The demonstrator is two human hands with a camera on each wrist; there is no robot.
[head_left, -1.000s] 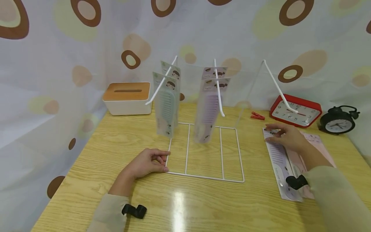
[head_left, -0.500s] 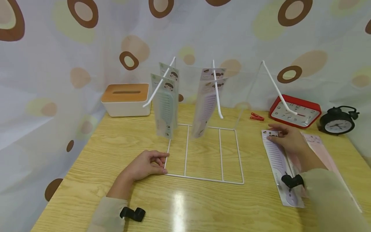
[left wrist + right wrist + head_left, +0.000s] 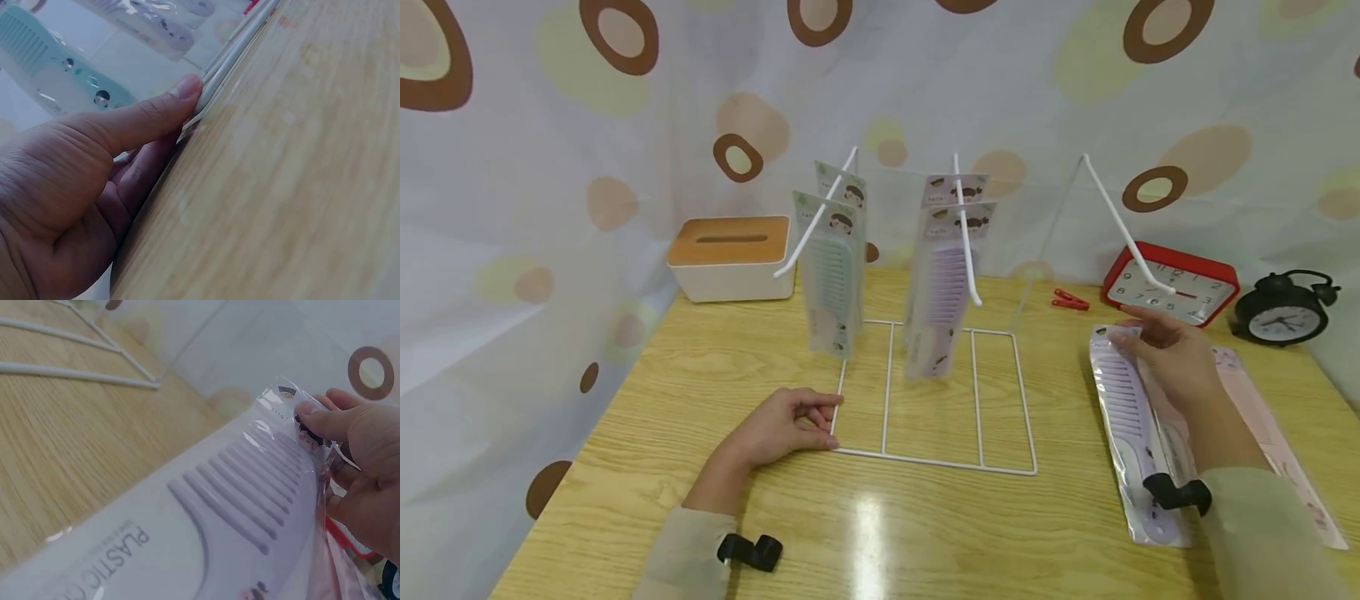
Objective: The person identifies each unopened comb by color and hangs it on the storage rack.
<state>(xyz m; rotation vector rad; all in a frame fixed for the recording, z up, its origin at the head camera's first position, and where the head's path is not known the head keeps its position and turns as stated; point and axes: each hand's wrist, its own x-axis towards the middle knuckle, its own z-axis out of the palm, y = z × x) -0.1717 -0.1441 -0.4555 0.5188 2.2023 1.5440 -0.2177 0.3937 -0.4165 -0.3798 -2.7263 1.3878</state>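
A white wire display rack (image 3: 925, 392) stands on the wooden table (image 3: 865, 533), its base flat and three hooks slanting up. Packaged combs hang on two hooks: green ones (image 3: 831, 275) at left, purple ones (image 3: 943, 283) in the middle; the right hook (image 3: 1123, 225) is bare. My left hand (image 3: 790, 421) grips the base's near left corner, thumb on the wire (image 3: 231, 69). My right hand (image 3: 1165, 354) pinches the top of a purple packaged comb (image 3: 1131, 417), lifting that end off the table; the wrist view shows its teeth (image 3: 250, 494). A pink packaged comb (image 3: 1262, 417) lies beneath.
A white tissue box with a wooden lid (image 3: 730, 254) sits at the back left. A red clothes peg (image 3: 1067, 300), a red clock (image 3: 1172, 287) and a black alarm clock (image 3: 1281, 317) stand at the back right. A spotted curtain (image 3: 550, 167) closes in the table.
My right hand went from lying on the top of the purple comb pack to pinching it and raising that end. The middle hanging packs have swung slightly. My left hand has stayed put.
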